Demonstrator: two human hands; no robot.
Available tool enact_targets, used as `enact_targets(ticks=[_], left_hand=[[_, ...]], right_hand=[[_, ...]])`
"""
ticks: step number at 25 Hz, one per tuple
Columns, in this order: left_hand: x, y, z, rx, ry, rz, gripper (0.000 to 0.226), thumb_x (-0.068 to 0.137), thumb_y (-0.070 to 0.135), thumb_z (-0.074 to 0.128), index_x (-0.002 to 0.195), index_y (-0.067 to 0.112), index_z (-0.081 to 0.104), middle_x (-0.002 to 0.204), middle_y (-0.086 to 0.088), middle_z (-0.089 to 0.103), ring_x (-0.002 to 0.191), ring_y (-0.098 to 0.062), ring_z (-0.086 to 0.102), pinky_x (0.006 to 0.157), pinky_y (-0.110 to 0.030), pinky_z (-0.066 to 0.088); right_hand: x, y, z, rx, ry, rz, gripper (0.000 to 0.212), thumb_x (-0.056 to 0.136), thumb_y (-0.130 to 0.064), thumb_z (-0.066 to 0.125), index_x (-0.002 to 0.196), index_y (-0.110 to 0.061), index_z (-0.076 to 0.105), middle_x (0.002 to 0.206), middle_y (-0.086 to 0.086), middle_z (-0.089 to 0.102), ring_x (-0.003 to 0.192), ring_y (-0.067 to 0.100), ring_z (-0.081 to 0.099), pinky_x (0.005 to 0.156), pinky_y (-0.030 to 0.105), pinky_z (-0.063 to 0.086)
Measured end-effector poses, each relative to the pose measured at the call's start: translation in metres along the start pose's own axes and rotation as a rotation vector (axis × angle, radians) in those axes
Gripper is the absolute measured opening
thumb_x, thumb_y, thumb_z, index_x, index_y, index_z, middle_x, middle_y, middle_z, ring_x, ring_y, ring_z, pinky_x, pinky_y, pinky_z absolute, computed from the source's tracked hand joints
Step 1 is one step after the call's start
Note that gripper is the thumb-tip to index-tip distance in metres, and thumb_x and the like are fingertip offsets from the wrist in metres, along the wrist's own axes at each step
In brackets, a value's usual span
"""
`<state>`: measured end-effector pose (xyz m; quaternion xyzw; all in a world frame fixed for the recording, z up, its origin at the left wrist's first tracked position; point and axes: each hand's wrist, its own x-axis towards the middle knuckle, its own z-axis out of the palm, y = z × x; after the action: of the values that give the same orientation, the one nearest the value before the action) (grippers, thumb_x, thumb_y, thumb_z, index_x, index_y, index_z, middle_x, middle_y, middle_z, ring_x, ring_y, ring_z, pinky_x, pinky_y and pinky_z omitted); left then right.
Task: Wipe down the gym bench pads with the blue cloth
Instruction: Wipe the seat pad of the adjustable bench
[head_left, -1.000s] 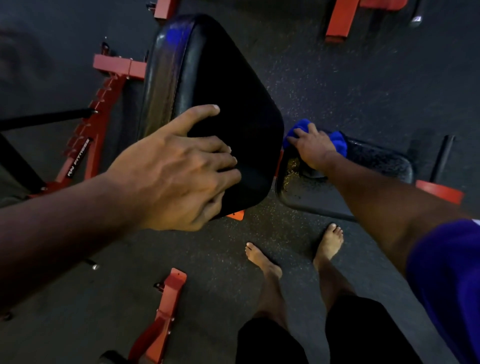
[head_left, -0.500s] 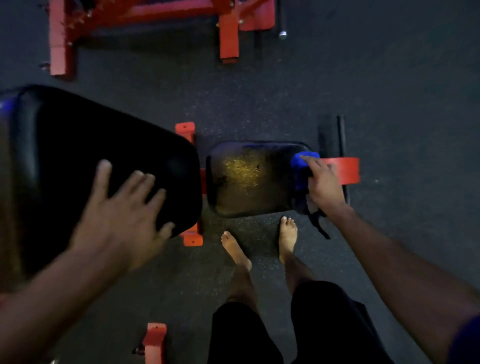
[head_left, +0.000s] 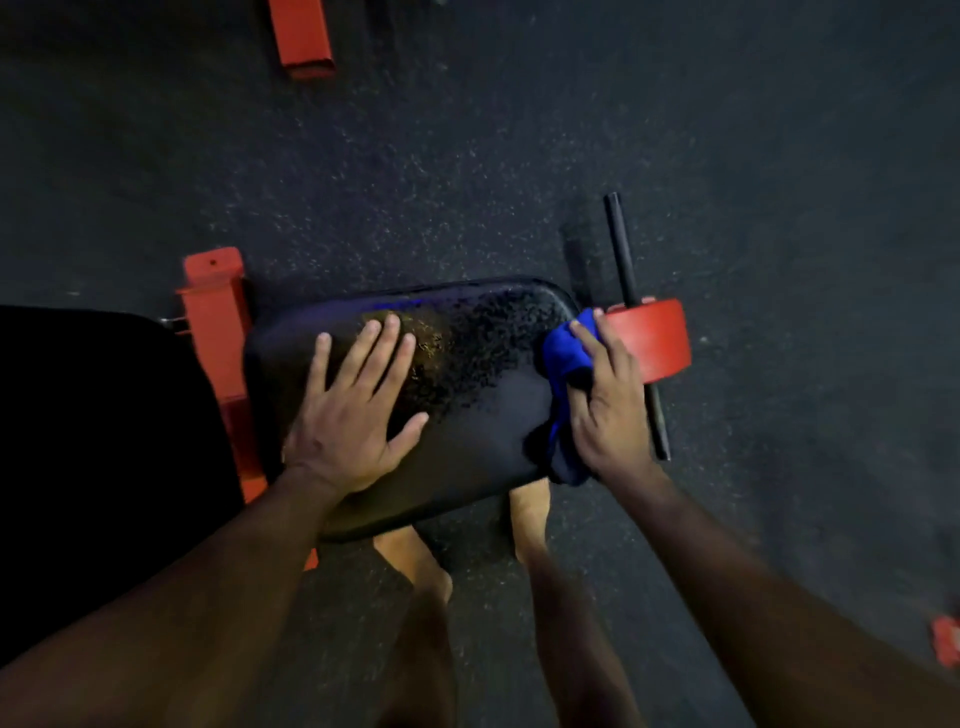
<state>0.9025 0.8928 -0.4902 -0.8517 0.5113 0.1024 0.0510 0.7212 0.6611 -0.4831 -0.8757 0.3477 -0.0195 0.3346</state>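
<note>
The black seat pad (head_left: 483, 374) of the gym bench lies across the middle of the view, its surface speckled and worn. My left hand (head_left: 353, 410) rests flat on the pad's left half with fingers spread. My right hand (head_left: 608, 400) presses the blue cloth (head_left: 561, 364) against the pad's right end, fingers lying over it; part of the cloth hangs down below the pad's edge. The larger black back pad (head_left: 104, 441) fills the left edge, dark and partly out of frame.
Red bench frame parts (head_left: 218, 332) sit between the two pads. A red end piece (head_left: 654, 338) with a black crossbar (head_left: 634, 322) lies just right of the cloth. My bare feet (head_left: 530, 509) stand under the seat pad on dark speckled rubber floor (head_left: 519, 156).
My left hand left the back pad and now lies flat on the seat pad. The view swung over the seat pad; my right hand stays at the pad's right end with the cloth.
</note>
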Motion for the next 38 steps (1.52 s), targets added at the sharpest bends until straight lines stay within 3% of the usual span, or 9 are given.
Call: enact_targets(ticks=[9, 14, 18, 21, 25, 28, 32, 35, 38], left_hand=[[-0.003, -0.007, 0.011, -0.017, 0.102, 0.033, 0.08, 0.096, 0.054, 0.034, 0.161, 0.009, 0.022, 0.169, -0.013, 0.017, 0.156, -0.029, 0.016, 0.123, -0.063, 0.008], [-0.003, -0.008, 0.009, -0.051, 0.129, 0.032, 0.079, 0.097, 0.054, 0.034, 0.162, 0.009, 0.021, 0.169, -0.012, 0.016, 0.156, -0.028, 0.017, 0.123, -0.063, 0.009], [-0.003, -0.007, 0.011, -0.052, 0.144, 0.028, 0.079, 0.098, 0.054, 0.032, 0.162, 0.01, 0.02, 0.17, -0.012, 0.016, 0.156, -0.028, 0.018, 0.124, -0.062, 0.01], [-0.005, -0.007, 0.014, -0.052, 0.155, 0.026, 0.079, 0.098, 0.055, 0.031, 0.162, 0.01, 0.019, 0.17, -0.011, 0.013, 0.157, -0.027, 0.015, 0.124, -0.061, 0.01], [-0.005, -0.008, 0.015, -0.061, 0.154, 0.028, 0.079, 0.098, 0.054, 0.031, 0.162, 0.01, 0.018, 0.17, -0.01, 0.011, 0.157, -0.027, 0.013, 0.124, -0.062, 0.01], [-0.004, -0.007, 0.013, -0.061, 0.153, 0.03, 0.078, 0.099, 0.054, 0.032, 0.162, 0.01, 0.018, 0.17, -0.011, 0.012, 0.157, -0.027, 0.013, 0.124, -0.062, 0.011], [-0.005, -0.008, 0.014, -0.063, 0.156, 0.025, 0.078, 0.098, 0.053, 0.031, 0.162, 0.01, 0.018, 0.17, -0.011, 0.012, 0.157, -0.026, 0.013, 0.124, -0.061, 0.01], [-0.005, -0.007, 0.014, -0.071, 0.162, 0.021, 0.078, 0.098, 0.053, 0.031, 0.162, 0.011, 0.019, 0.171, -0.01, 0.011, 0.157, -0.026, 0.013, 0.124, -0.06, 0.008], [-0.004, -0.008, 0.014, -0.085, 0.176, 0.015, 0.078, 0.097, 0.052, 0.032, 0.162, 0.011, 0.02, 0.17, -0.009, 0.013, 0.157, -0.026, 0.015, 0.125, -0.059, 0.007]], right_hand=[[0.125, -0.023, -0.007, -0.084, -0.237, -0.206, 0.047, 0.09, -0.03, 0.045, 0.129, -0.007, 0.057, 0.125, 0.012, 0.063, 0.115, 0.029, 0.058, 0.099, 0.036, 0.041], [0.016, -0.011, -0.009, -0.063, 0.009, -0.044, 0.056, 0.088, -0.01, 0.055, 0.144, -0.013, 0.047, 0.151, 0.003, 0.043, 0.14, 0.015, 0.038, 0.106, 0.026, 0.027], [-0.068, -0.009, -0.001, -0.003, 0.023, 0.154, 0.066, 0.08, 0.002, 0.052, 0.145, -0.01, 0.044, 0.154, 0.012, 0.038, 0.142, -0.007, 0.02, 0.105, 0.011, 0.015], [-0.051, -0.011, -0.004, -0.016, 0.051, 0.153, 0.065, 0.078, 0.004, 0.05, 0.141, -0.013, 0.049, 0.15, 0.007, 0.045, 0.134, 0.005, 0.037, 0.103, 0.015, 0.022], [0.059, -0.025, -0.011, 0.004, 0.045, 0.015, 0.043, 0.085, -0.005, 0.05, 0.127, -0.009, 0.061, 0.126, 0.006, 0.065, 0.116, 0.021, 0.057, 0.098, 0.026, 0.039], [0.098, -0.031, -0.014, -0.053, -0.015, -0.059, 0.039, 0.087, -0.007, 0.051, 0.124, -0.007, 0.06, 0.118, 0.008, 0.067, 0.108, 0.023, 0.058, 0.088, 0.027, 0.038], [0.017, -0.008, -0.013, -0.066, 0.037, -0.062, 0.056, 0.084, -0.004, 0.053, 0.139, -0.008, 0.05, 0.142, 0.005, 0.052, 0.129, 0.02, 0.046, 0.105, 0.029, 0.032], [-0.06, 0.004, -0.012, 0.008, 0.01, 0.097, 0.055, 0.087, -0.008, 0.048, 0.142, -0.006, 0.047, 0.145, 0.01, 0.048, 0.134, 0.02, 0.041, 0.113, 0.022, 0.027], [-0.073, 0.005, -0.028, 0.07, -0.125, 0.186, 0.072, 0.07, 0.003, 0.046, 0.137, -0.019, 0.054, 0.14, 0.0, 0.051, 0.133, 0.017, 0.046, 0.114, 0.019, 0.028]])
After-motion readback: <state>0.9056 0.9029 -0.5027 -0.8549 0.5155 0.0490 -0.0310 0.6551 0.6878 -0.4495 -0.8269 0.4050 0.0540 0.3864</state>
